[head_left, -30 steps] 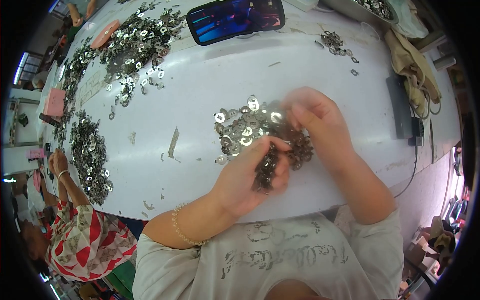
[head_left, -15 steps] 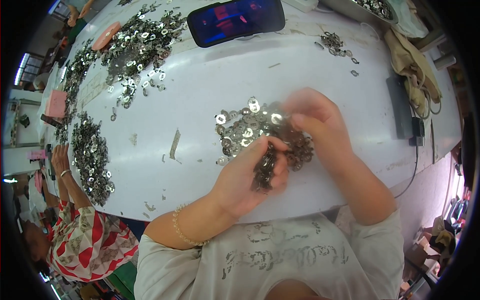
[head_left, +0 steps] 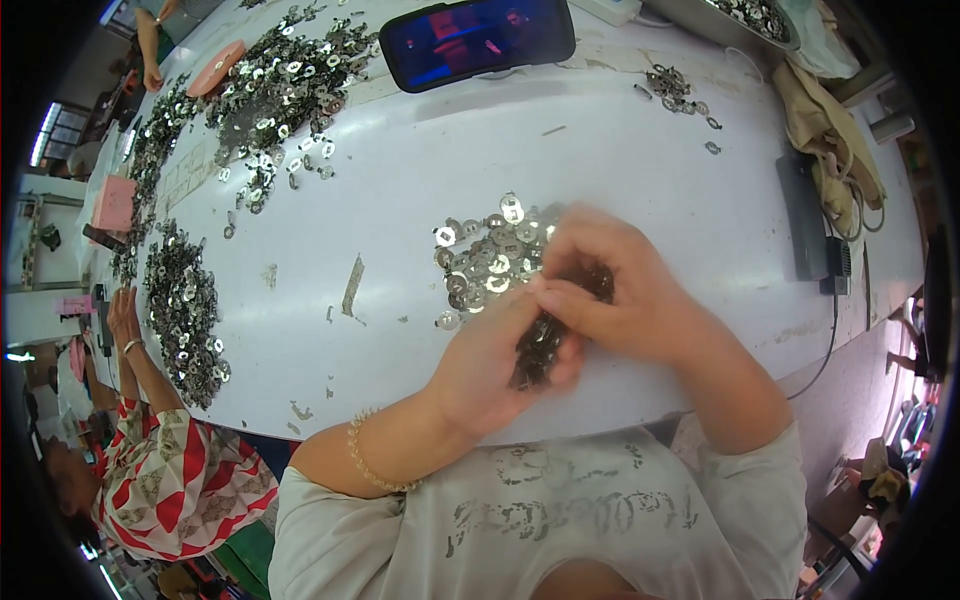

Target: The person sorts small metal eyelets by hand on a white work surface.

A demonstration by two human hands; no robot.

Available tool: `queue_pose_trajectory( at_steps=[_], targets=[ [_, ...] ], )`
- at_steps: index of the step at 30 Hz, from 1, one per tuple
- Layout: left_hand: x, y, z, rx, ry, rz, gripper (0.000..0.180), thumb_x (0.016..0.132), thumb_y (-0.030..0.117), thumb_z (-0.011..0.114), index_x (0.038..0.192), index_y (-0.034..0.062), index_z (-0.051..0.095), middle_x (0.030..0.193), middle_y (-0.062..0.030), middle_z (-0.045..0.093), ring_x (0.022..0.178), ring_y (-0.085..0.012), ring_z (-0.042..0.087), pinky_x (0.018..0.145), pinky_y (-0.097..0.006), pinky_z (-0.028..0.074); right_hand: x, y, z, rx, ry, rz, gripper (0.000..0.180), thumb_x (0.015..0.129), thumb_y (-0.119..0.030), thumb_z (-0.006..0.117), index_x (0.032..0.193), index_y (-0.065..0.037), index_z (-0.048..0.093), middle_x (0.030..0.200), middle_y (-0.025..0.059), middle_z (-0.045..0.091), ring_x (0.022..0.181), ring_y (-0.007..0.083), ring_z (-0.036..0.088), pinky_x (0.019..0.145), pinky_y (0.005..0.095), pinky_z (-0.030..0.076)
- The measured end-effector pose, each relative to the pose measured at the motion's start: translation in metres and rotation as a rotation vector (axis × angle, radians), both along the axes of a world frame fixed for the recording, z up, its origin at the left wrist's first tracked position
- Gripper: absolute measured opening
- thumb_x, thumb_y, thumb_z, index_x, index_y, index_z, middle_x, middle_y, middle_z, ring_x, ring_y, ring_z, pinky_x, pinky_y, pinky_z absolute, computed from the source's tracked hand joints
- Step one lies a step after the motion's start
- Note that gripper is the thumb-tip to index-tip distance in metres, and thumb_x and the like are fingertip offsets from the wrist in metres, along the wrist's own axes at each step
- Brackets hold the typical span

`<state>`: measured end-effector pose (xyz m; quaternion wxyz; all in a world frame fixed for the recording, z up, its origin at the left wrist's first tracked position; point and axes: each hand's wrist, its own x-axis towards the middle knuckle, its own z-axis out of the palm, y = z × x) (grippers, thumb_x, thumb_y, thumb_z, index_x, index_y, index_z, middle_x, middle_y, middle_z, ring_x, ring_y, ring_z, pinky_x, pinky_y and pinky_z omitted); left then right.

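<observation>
My left hand [head_left: 487,365] is closed round a handful of small metal discs [head_left: 540,350], dark and shiny with slotted centres. Its thumb points up toward my right hand [head_left: 625,290], whose thumb and fingers pinch together right at the left thumb's tip. Anything in that pinch is hidden by the fingers and slightly blurred. Just beyond both hands a loose pile of the same round metal pieces [head_left: 490,255] lies on the white table [head_left: 380,200]; my right hand covers the pile's right side.
A phone [head_left: 478,45] with a lit screen stands at the far side. Larger heaps of metal pieces [head_left: 185,310] lie at left, beside a co-worker's hands [head_left: 124,318]. A small group of pieces [head_left: 672,85], a black power adapter [head_left: 838,262] and a beige cloth [head_left: 815,130] are at right.
My right hand has come down and left from over the pile to meet my left thumb. My left hand stays closed on its handful, nearly in place.
</observation>
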<state>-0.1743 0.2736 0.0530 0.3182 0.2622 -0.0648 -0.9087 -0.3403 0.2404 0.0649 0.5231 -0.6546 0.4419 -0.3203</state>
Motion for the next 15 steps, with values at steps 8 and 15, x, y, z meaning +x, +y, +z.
queue_pose_trajectory(
  at_steps=[8, 15],
  targets=[
    [-0.0004, 0.0012, 0.0014, -0.037, -0.059, -0.023, 0.036, 0.1, 0.037, 0.031, 0.107, 0.0089, 0.054, 0.073, -0.0026, 0.049, 0.06, -0.0141, 0.046, 0.055, -0.026, 0.037, -0.0036, -0.0026, 0.0007, -0.064, -0.032, 0.092, 0.008, 0.079, -0.008, 0.065, 0.08, -0.003, 0.058, 0.078, 0.0039, 0.049, 0.07, 0.0132, 0.047, 0.06, 0.0261, 0.04],
    [-0.0016, 0.0021, -0.0017, -0.043, -0.024, -0.032, 0.04, 0.1, 0.043, 0.03, 0.11, 0.0086, 0.049, 0.076, -0.0038, 0.05, 0.064, -0.0145, 0.047, 0.058, -0.027, 0.038, -0.0059, -0.0013, 0.0025, -0.017, -0.03, 0.106, 0.006, 0.081, -0.007, 0.062, 0.082, -0.003, 0.058, 0.078, 0.0041, 0.049, 0.07, 0.0141, 0.047, 0.062, 0.0268, 0.04]
  ],
)
